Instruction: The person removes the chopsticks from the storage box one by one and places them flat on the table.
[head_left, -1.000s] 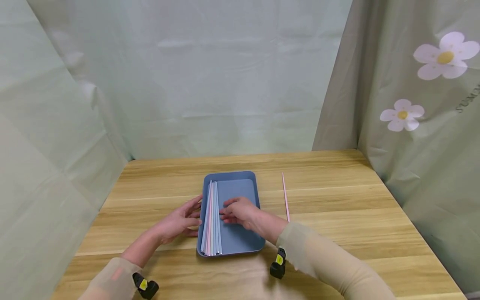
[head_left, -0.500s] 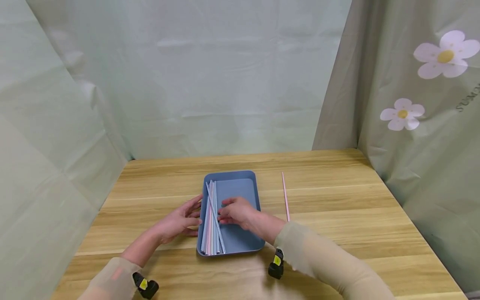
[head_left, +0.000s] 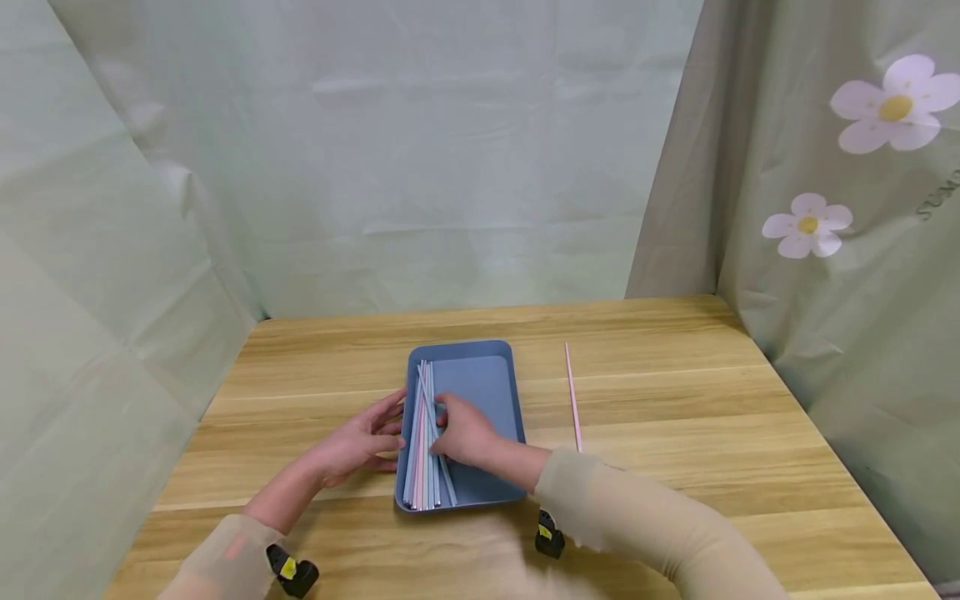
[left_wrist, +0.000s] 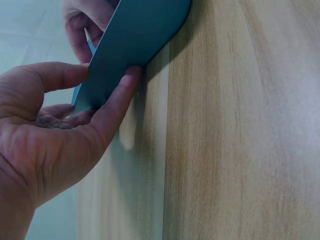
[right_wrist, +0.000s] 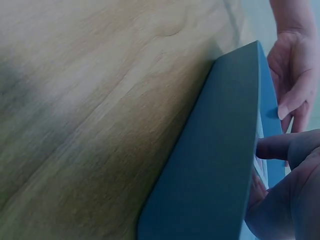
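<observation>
A blue rectangular tray [head_left: 480, 371] lies on the wooden table. Along its left side lies a bundle of pink and pale blue chopsticks [head_left: 422, 450]. One chopstick [head_left: 448, 483] crosses the bundle at a slant. My left hand [head_left: 365, 444] rests against the tray's left side, fingers spread; in the left wrist view its fingertips [left_wrist: 132, 76] touch the outer wall. My right hand [head_left: 467, 431] is inside the tray with bent fingers, thumb and fingertips right at the slanted chopstick. I cannot tell whether they pinch it. The tray wall hides part of the fingers in the right wrist view.
A single pink chopstick [head_left: 573, 396] lies on the table [head_left: 675, 400] to the right of the tray, its near end by the right sleeve. Pale curtains [head_left: 480, 167] stand behind the table and at both sides.
One chopstick has swung from the bundle's line to a slant across it, then shifted slightly right. My right hand has turned and its fingers have moved onto the chopsticks. The left hand has stayed put.
</observation>
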